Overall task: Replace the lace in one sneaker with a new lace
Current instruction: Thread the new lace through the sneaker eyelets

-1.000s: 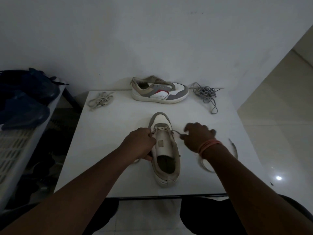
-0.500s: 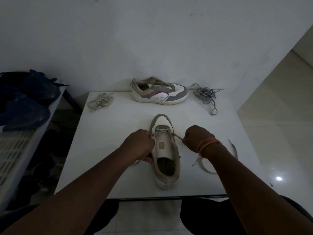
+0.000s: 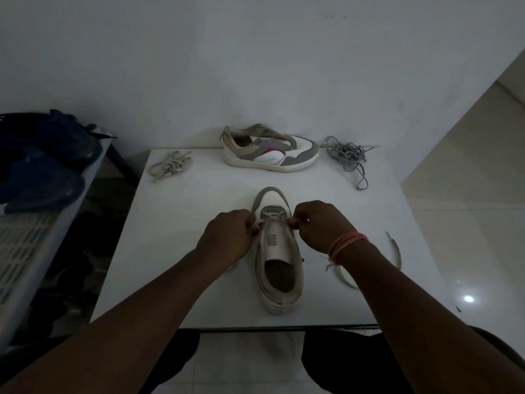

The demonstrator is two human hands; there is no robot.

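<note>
While the sneaker (image 3: 277,251) sits toe-away at frame centre on the table (image 3: 181,251), the left hand (image 3: 227,237) and right hand (image 3: 321,227) each pinch a lace (image 3: 274,216) end beside the lowest eyelets. Best to pull both ends evenly, keeping the lace flat and the lengths matched before crossing.

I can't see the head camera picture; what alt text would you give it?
Two hands lace a white sneaker on a white table: the left hand and right hand each pinch a strand of the cream lace near the toe. A second, unlaced sneaker stands at the far edge between a beige lace bundle and a grey one.
</note>
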